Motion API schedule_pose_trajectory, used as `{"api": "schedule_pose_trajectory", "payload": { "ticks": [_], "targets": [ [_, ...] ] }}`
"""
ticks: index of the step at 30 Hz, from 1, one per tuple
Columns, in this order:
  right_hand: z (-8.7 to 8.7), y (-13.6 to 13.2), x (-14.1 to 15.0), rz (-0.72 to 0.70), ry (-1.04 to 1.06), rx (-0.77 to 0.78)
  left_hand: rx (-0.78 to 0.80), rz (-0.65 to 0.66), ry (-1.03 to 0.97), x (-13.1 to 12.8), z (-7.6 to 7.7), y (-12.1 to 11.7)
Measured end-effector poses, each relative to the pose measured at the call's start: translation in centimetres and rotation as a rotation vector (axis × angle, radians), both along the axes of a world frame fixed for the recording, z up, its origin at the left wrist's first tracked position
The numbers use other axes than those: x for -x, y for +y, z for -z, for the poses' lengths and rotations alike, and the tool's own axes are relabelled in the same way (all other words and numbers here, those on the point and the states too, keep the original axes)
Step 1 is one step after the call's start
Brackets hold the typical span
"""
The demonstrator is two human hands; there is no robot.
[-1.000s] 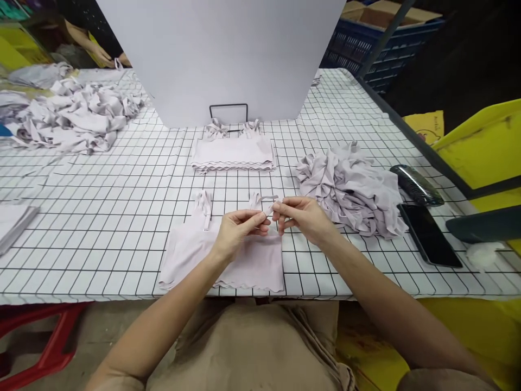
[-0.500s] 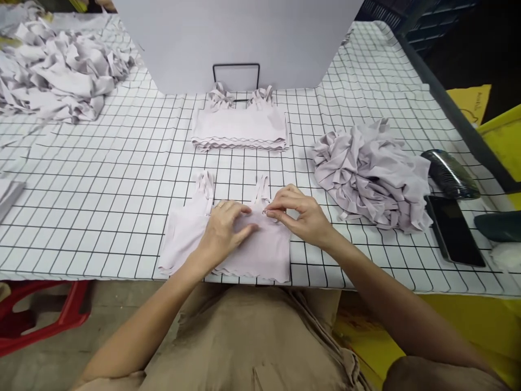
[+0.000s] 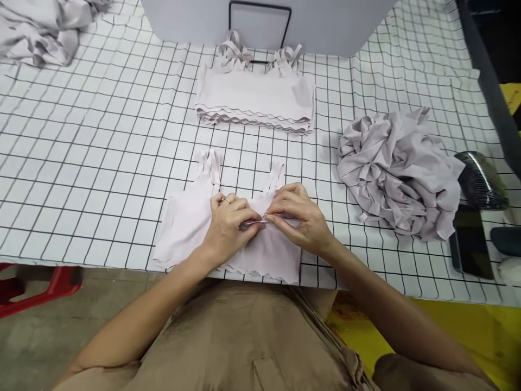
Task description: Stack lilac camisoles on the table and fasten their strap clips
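Note:
A pale pink strappy camisole top (image 3: 185,225) lies flat at the table's front edge, its two straps pointing away from me. My left hand (image 3: 232,222), with a ring on one finger, pinches the fabric at the neckline between thumb and forefinger. Right beside it, my right hand (image 3: 299,217) pinches the same top near the base of the right strap. A small strap fitting or bit of thread shows between the fingertips, too small to make out. Behind lies a neat stack of similar tops (image 3: 254,98) with wavy hems and looped straps.
A crumpled heap of pinkish-grey garments (image 3: 399,174) sits at right, beside a dark glossy rounded object (image 3: 482,179) and a black phone (image 3: 472,244). Another heap (image 3: 40,32) lies far left. A grey panel with a black wire stand (image 3: 260,6) rises behind the stack. A red stool (image 3: 61,288) stands lower left.
My view has tilted down and nearer. My left fingertips have closed from apart into a pinch on the top's neckline, meeting my right fingertips. The right hand keeps its pinch.

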State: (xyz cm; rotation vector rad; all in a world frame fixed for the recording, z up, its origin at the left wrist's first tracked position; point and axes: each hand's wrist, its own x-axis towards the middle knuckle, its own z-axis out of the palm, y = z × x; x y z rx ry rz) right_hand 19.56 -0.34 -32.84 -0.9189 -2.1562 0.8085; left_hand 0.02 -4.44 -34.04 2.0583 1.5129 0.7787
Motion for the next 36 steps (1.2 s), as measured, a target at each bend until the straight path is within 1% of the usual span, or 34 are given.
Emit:
{"api": "schedule_pose_trajectory", "payload": {
  "ticks": [4,8,16,23,29,36],
  "targets": [
    [0.0,-0.04,0.27,-0.043,-0.012,-0.019,-0.032,0.008,0.003,-0.08,0.33,-0.05],
    [0.09,-0.1,0.36,-0.037,-0.04,-0.028,-0.072,0.005,-0.014,-0.16,0.44,-0.03],
    [0.24,-0.27,0.35,-0.022,-0.035,0.009,-0.022,0.015,-0.034,-0.2,0.42,0.06],
    [0.44,-0.28,0.26,-0.043,-0.009,-0.042,-0.043,0.016,-0.042,-0.19,0.38,0.06],
    [0.44,-0.41,0.26,-0.025,-0.008,-0.009,-0.012,0.01,-0.036,-0.24,0.22,0.1],
    [0.6,-0.48,0.22,-0.033,0.008,-0.017,0.0,0.015,-0.041,-0.21,0.17,0.15]
  ]
}}
